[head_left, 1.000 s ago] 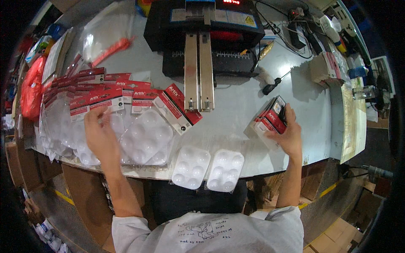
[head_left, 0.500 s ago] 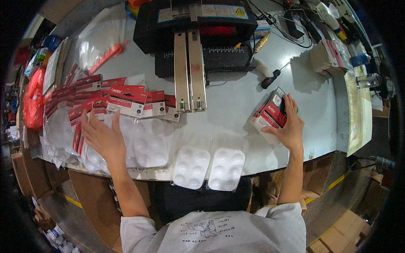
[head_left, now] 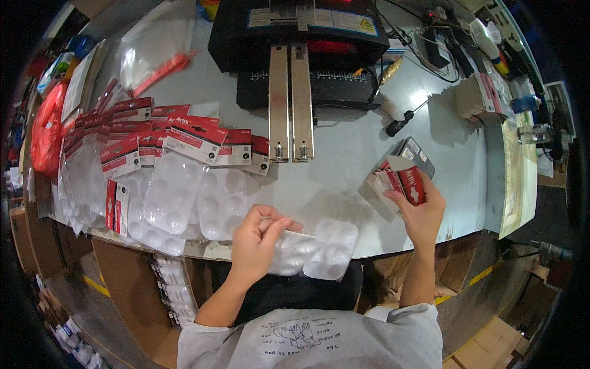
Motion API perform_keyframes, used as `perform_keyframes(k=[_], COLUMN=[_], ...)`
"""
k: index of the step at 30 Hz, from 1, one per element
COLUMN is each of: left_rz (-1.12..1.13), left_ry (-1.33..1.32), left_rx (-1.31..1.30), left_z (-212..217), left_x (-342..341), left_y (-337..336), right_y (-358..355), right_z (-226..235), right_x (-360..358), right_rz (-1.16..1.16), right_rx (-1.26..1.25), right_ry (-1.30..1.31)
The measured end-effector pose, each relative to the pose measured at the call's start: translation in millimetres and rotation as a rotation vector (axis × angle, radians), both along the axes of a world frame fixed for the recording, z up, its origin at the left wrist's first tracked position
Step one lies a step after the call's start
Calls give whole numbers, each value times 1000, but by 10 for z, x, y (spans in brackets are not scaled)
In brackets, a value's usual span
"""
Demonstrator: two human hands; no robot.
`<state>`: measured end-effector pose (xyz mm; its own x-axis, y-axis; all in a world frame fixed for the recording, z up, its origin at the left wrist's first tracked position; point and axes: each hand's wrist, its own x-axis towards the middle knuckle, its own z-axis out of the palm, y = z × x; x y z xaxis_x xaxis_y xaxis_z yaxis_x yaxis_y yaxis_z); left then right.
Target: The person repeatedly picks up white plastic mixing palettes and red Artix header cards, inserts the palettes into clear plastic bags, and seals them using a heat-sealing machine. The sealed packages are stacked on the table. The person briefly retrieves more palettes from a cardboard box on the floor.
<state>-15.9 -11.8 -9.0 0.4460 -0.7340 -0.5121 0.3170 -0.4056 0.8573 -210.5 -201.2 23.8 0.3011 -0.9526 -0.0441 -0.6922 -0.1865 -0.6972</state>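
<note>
Two white plastic paint palettes in clear bags lie at the table's front edge. My left hand [head_left: 255, 240] is closed, thumb and fingers pinching the top of the clear bag over the left palette [head_left: 286, 259], which it partly covers. Beside that one lies the right palette [head_left: 332, 253]. Held in my right hand [head_left: 423, 212] is a red and white header card [head_left: 410, 184], tilted up between thumb and fingers. Just behind and under it stands a stack of header cards [head_left: 376, 195], partly hidden by the hand.
Bagged palettes [head_left: 172, 194] with red header cards [head_left: 195, 136] are heaped at left. A black machine [head_left: 236, 40] with two metal rails [head_left: 279, 104] stands at the back. A screwdriver [head_left: 398, 126] and another card stack [head_left: 478, 99] lie to the right.
My left hand has moved right from the heap and now pinches the left palette's bag. My right hand has drawn a header card up from the stack. The whole view has shifted slightly.
</note>
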Motion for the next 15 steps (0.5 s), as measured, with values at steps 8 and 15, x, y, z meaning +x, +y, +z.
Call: perform_keyframes(k=[8,15], left_rz=[-138,-152], left_ry=[-111,-257], left_rx=[-195,-104], left_z=[284,296], left_x=[-2,78], left_y=[71,109], right_y=[380,379], right_z=[300,235], right_x=[712,796], right_rz=[682,742], right_rx=[286,365], right_ry=[-144,-182])
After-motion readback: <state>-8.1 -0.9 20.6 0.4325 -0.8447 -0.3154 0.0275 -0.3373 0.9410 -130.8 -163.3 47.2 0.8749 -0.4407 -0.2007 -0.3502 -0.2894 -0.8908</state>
